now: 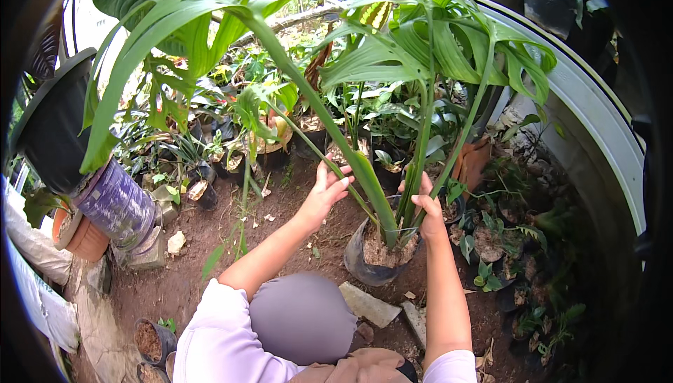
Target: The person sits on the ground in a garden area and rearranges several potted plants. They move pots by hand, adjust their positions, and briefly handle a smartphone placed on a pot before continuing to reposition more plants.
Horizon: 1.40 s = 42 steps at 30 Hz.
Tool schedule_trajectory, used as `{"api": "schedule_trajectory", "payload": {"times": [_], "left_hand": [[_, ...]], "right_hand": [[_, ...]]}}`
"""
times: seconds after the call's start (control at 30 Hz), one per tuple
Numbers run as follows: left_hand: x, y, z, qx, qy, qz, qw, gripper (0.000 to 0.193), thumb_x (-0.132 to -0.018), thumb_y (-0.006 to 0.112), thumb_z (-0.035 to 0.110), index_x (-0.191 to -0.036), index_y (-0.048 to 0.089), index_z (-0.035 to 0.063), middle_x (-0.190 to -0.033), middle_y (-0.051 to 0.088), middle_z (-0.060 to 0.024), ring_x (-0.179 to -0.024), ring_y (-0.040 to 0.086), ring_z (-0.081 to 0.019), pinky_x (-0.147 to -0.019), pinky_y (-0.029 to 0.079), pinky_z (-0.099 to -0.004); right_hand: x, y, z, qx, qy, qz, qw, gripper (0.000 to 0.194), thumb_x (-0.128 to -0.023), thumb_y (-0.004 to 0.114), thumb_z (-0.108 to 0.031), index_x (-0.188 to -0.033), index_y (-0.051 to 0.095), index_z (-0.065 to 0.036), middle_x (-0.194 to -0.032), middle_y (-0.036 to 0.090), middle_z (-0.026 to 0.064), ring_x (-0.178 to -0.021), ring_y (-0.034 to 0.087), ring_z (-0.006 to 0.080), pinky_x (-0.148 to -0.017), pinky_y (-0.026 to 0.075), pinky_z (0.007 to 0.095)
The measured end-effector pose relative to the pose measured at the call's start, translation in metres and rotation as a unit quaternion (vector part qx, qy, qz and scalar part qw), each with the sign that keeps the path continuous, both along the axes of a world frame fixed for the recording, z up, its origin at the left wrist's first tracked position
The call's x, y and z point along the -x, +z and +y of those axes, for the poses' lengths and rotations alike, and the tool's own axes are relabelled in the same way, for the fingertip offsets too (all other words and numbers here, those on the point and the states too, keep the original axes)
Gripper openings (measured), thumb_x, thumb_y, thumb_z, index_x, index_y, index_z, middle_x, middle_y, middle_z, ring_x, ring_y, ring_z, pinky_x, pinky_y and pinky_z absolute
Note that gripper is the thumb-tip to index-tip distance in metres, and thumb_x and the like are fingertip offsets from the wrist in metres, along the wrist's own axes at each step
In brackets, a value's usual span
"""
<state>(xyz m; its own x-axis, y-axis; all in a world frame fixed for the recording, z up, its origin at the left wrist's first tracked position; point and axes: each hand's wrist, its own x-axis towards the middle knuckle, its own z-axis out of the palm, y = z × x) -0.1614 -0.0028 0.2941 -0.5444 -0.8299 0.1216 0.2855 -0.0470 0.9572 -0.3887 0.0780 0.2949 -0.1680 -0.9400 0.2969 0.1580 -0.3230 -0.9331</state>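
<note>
A large potted plant with deeply split leaves, likely a monstera (363,167), stands upright before me in a black plastic grow bag (363,262). Its thick green stalks rise from a pale, fibrous potting mix (376,251). A thin tie (409,229) runs by the stem bases. My right hand (432,214) is closed around stalks on the plant's right side, thumb in front, other fingers partly hidden behind. My left hand (323,193) is beside a thinner stalk (315,149) on the left, fingers spread with some behind it; whether it touches the stalk is unclear.
Small potted plants (202,193) line the back, and more (489,246) crowd the right. At left stand a big black pot (58,125), a purple container (123,209) and a terracotta pot (87,238). A broken slab (369,304) lies on the soil near my knee (302,314).
</note>
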Motion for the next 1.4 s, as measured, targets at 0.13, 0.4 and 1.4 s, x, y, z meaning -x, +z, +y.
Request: {"api": "schedule_trajectory", "payload": {"times": [0.13, 0.4, 1.4], "left_hand": [[0.028, 0.018, 0.015, 0.092, -0.022, -0.009, 0.995, 0.067, -0.098, 0.042, 0.023, -0.146, -0.004, 0.0154, -0.134, 0.042, -0.0145, -0.121, 0.045, -0.0241, -0.099, 0.036, -0.04], [0.1, 0.04, 0.034, 0.108, 0.0, 0.05, 0.993, 0.09, -0.089, 0.046, 0.057, -0.146, -0.006, 0.0105, -0.142, 0.026, -0.02, -0.123, 0.04, -0.0282, -0.097, 0.036, -0.0401], [0.138, 0.055, 0.01, 0.289, -0.175, 0.042, 0.94, 0.127, -0.066, 0.082, 0.021, -0.142, -0.019, 0.0177, -0.146, 0.012, -0.0261, -0.132, 0.03, -0.0371, -0.102, 0.035, -0.0475]], "right_hand": [[0.008, -0.003, 0.015, 0.0, -0.037, -0.024, 0.999, 0.061, -0.067, 0.053, -0.025, -0.123, 0.044, -0.003, -0.1, 0.054, 0.0074, -0.096, 0.049, 0.0183, -0.086, 0.035, 0.0299], [0.008, -0.007, 0.028, 0.037, -0.065, -0.047, 0.996, 0.057, -0.08, 0.055, -0.025, -0.129, 0.041, -0.001, -0.112, 0.052, 0.0098, -0.103, 0.051, 0.0211, -0.091, 0.037, 0.0337], [0.018, 0.002, 0.02, 0.132, -0.18, 0.038, 0.974, 0.063, -0.096, 0.023, -0.055, -0.125, 0.046, -0.005, -0.123, 0.05, 0.0089, -0.116, 0.046, 0.0178, -0.101, 0.035, 0.0338]]}}
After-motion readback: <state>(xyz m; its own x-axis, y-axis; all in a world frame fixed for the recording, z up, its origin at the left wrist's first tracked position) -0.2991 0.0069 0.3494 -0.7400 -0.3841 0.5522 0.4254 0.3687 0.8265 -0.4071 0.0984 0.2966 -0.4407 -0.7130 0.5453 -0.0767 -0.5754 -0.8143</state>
